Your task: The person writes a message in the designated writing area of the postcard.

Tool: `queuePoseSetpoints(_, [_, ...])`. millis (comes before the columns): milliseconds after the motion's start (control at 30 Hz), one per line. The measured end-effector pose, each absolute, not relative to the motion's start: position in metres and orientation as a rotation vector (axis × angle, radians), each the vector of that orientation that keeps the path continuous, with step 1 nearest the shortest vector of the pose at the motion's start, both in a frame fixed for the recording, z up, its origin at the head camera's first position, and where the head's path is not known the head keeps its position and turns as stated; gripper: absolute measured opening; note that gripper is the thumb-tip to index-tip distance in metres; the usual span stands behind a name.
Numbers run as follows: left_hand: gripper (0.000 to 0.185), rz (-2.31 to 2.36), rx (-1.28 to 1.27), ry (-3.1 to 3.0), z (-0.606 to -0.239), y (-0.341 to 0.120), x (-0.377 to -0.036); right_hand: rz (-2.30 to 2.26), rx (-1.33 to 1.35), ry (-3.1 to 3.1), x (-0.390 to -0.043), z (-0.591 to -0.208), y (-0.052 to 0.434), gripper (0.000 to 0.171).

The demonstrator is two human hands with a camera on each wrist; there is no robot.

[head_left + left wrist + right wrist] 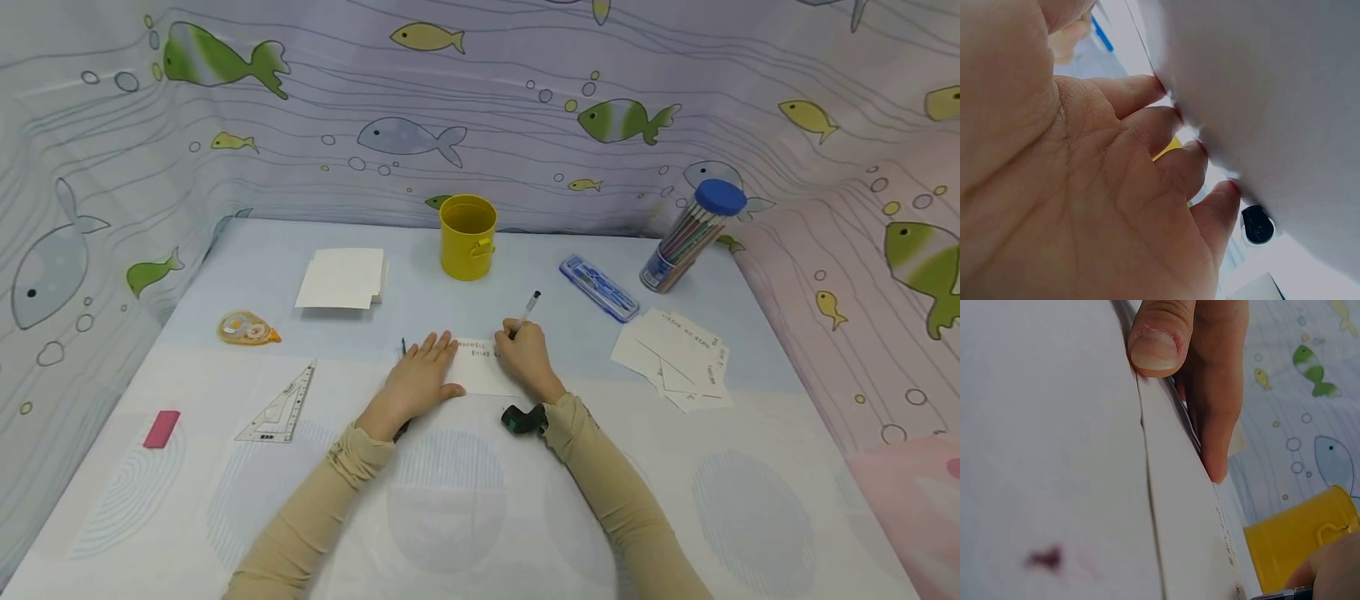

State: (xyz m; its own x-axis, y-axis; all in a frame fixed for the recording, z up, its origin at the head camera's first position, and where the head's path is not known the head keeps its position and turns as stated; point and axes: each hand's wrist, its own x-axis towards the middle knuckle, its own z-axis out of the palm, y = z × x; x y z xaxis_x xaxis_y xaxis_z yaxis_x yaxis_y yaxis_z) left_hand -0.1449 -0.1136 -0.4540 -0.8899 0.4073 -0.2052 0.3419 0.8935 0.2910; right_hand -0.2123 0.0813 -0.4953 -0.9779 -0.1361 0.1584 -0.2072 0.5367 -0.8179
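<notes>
A white card with rows of handwriting (487, 379) lies between my hands in the head view. My left hand (414, 382) rests on its left side, fingers extended and thumb out. In the left wrist view the palm (1097, 181) faces the camera, fingertips down at the surface. My right hand (525, 357) grips a pen with a clear barrel and black end (532, 303), held tilted over the writing; its tip is hidden by the fingers. The right wrist view shows the left thumb (1157, 350) on the card and the pen (1285, 592) at the bottom edge.
Behind stand a yellow bucket (467, 242), a blue pencil-lead case (598, 287) and a blue-lidded pencil jar (678, 246). Written cards (682, 354) lie right; blank cards (341, 275), correction tape (246, 328), a set square (281, 408) and a pink eraser (161, 429) lie left.
</notes>
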Motion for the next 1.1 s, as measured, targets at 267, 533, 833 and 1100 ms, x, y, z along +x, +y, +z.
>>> queuePoseSetpoints(267, [0.080, 0.381, 0.564, 2.800, -0.457, -0.113, -0.145, 1.614, 0.261, -2.541, -0.211, -0.498, 0.084, 0.039])
queuePoseSetpoints(533, [0.080, 0.374, 0.569, 2.815, -0.458, -0.113, -0.145, 1.820, 0.186, -2.442, -0.212, -0.499, 0.085, 0.039])
queuePoseSetpoints(833, [0.080, 0.374, 0.565, 2.801, -0.455, -0.113, -0.146, 2.166, 0.054, -2.234, -0.212, -0.493, 0.093, 0.041])
queuePoseSetpoints(1100, [0.071, 0.505, 0.497, 2.894, -0.457, -0.111, -0.150, 2.260, -0.101, -2.108, -0.206, -0.485, 0.102, 0.040])
